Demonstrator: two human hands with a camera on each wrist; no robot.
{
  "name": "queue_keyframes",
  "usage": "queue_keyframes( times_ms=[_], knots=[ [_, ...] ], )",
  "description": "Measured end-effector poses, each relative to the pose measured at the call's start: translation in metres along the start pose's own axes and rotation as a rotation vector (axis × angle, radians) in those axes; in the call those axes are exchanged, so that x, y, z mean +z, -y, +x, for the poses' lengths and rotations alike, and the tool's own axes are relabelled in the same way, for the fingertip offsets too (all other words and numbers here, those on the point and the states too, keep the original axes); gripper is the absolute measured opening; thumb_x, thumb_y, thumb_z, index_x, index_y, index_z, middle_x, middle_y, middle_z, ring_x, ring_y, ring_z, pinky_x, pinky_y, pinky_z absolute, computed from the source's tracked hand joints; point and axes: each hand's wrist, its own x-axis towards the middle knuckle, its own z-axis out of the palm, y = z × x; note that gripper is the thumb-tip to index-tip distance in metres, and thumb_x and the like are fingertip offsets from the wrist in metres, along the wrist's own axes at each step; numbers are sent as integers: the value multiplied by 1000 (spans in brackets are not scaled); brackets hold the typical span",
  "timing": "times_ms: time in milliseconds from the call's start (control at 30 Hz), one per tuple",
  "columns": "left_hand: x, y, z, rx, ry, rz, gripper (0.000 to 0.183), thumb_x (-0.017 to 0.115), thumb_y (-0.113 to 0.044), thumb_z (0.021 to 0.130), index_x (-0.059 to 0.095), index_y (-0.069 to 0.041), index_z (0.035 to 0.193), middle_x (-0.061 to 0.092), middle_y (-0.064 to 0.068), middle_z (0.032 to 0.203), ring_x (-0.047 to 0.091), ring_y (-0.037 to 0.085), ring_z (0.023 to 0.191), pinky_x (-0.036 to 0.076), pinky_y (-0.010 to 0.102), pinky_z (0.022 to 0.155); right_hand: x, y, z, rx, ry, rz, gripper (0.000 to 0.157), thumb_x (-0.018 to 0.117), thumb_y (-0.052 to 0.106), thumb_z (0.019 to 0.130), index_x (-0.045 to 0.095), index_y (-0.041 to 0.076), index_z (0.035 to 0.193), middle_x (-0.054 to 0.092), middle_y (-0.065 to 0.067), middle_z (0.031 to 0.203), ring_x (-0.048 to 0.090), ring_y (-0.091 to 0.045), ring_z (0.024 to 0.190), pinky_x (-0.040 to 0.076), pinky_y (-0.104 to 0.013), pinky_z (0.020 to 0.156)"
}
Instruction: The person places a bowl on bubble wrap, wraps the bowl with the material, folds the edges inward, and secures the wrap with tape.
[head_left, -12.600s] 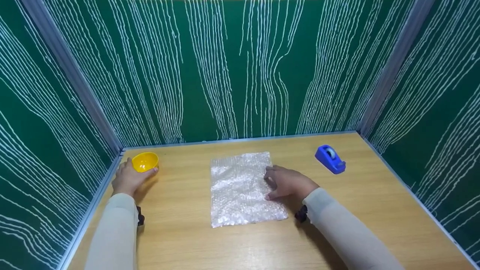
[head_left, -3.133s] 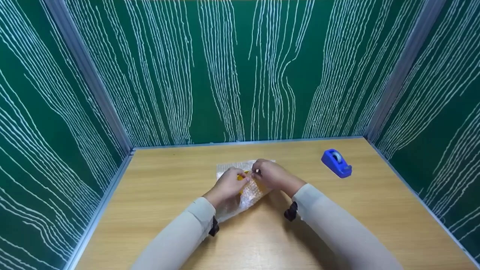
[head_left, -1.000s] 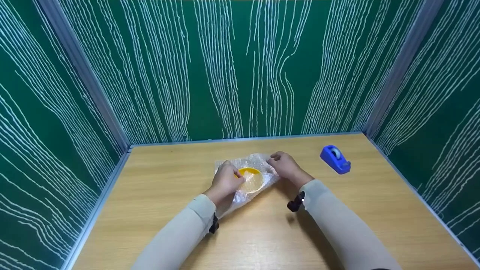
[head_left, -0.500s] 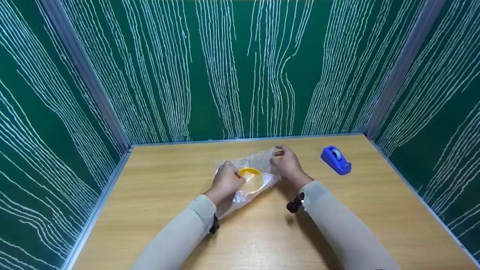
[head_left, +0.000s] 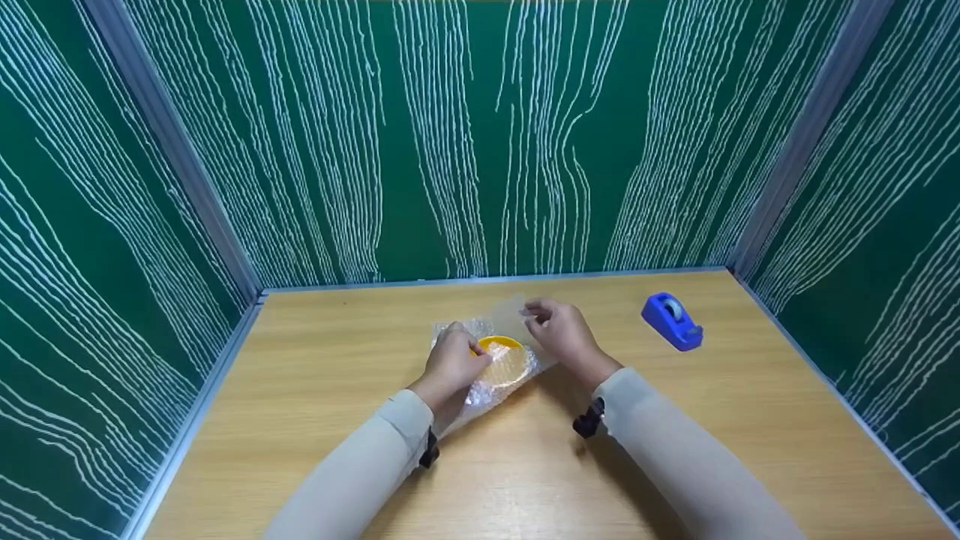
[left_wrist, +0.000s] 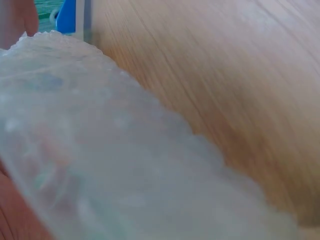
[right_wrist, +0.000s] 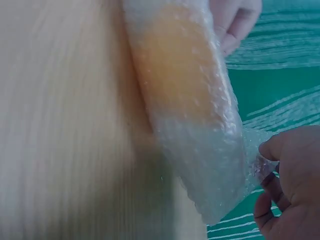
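Observation:
A yellow bowl sits within a sheet of bubble wrap at mid-table, its far rim bare and its near side under the folded film. My left hand pinches the wrap at the bowl's left rim. With thumb and forefinger, my right hand holds up the sheet's right flap just beyond the bowl. In the right wrist view, the bowl's colour shows through the wrap, whose corner lies between the right hand's fingertips. Wrap fills much of the left wrist view, blurred.
A blue tape dispenser with a roll in it stands at the back right of the wooden table. Green walls with white wavy lines enclose the back and both sides.
The bowl, earlier at the left in my left hand, is now in the wrap, which lay flat. Lately my right hand has drawn the right flap leftward; my left hand has stayed put.

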Motion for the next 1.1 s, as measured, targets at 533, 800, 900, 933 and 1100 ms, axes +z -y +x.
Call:
queue_keyframes(
  times_ms=[533, 800, 900, 933, 1100],
  knots=[
    [1, 2, 0, 14, -20, -45, 20, 85, -17, 100, 69, -8, 94, 60, 7, 116, 60, 25, 111, 59, 38, 95, 4, 3, -36, -553, 146, -401, 32, 78, 24, 110, 82, 17, 141, 81, -7, 136, 74, -28, 128, 60, -55, 119],
    [1, 4, -1, 67, -40, 13, 19, 85, -16, 97, 71, -13, 85, 60, 4, 110, 59, 23, 106, 56, 39, 94, -1, -10, -40, -719, 276, -514, 57, 72, 53, 110, 74, 13, 151, 74, -6, 155, 63, -37, 151, 49, -71, 124],
    [1, 3, -1, 39, -28, -20, 18, 85, -14, 99, 70, -13, 89, 60, 4, 114, 59, 24, 111, 58, 38, 95, -3, -13, -39, -772, 290, -516, 61, 72, 55, 109, 73, 11, 152, 74, -6, 156, 64, -37, 150, 52, -64, 126],
    [1, 2, -1, 23, -20, -30, 17, 84, -14, 100, 70, -12, 90, 60, 4, 115, 60, 25, 113, 58, 37, 96, -3, -13, -39, -772, 295, -513, 62, 72, 55, 109, 72, 11, 153, 73, -6, 156, 64, -36, 151, 52, -62, 127],
    [-2, 3, 0, -34, 17, -115, 13, 83, -15, 103, 70, -11, 100, 59, 6, 126, 61, 28, 125, 63, 41, 109, -2, -11, -40, -741, 308, -506, 63, 71, 58, 109, 72, 13, 154, 73, -5, 157, 64, -34, 152, 52, -56, 128]
  ],
)
